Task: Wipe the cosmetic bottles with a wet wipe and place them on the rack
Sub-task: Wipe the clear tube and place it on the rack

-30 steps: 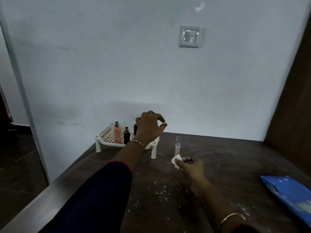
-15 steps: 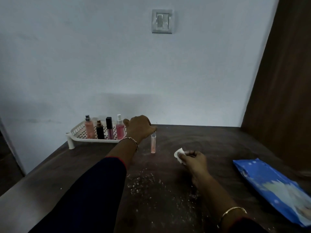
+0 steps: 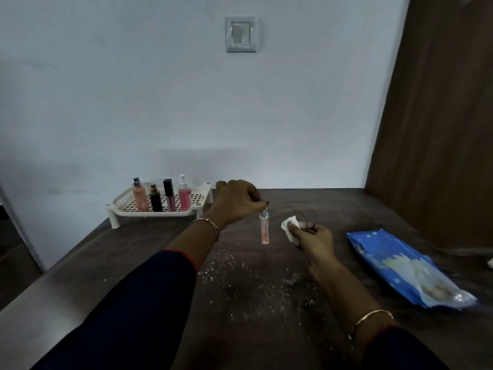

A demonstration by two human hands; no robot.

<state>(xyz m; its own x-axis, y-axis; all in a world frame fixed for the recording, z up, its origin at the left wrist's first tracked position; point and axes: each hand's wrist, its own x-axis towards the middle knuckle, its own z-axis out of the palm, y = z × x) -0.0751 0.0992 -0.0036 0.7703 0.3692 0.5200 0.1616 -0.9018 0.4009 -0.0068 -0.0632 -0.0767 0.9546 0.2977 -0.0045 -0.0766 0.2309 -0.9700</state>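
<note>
My left hand (image 3: 236, 202) pinches the silver cap of a slim pink bottle (image 3: 264, 230), which hangs upright just above the dark table (image 3: 266, 303). Close to its right, my right hand (image 3: 310, 235) grips a folded white wet wipe (image 3: 290, 227). The wipe and the bottle are apart. At the back left stands a white perforated rack (image 3: 196, 206) with several bottles in a row: a peach spray bottle (image 3: 140, 197), a small black bottle (image 3: 155, 200), a black-capped gloss tube (image 3: 169, 196) and a pink spray bottle (image 3: 185, 196).
A blue wet wipe pack (image 3: 408, 268) lies on the table at the right. White crumbs (image 3: 232, 265) are scattered in front of my hands. A brown wooden panel (image 3: 440, 116) bounds the right side, a pale wall with a switch plate (image 3: 241, 34) the back.
My left hand left the rack, took the slim pink bottle by its cap and lifted it off the table. The right hand kept the wipe. The camera turned right.
</note>
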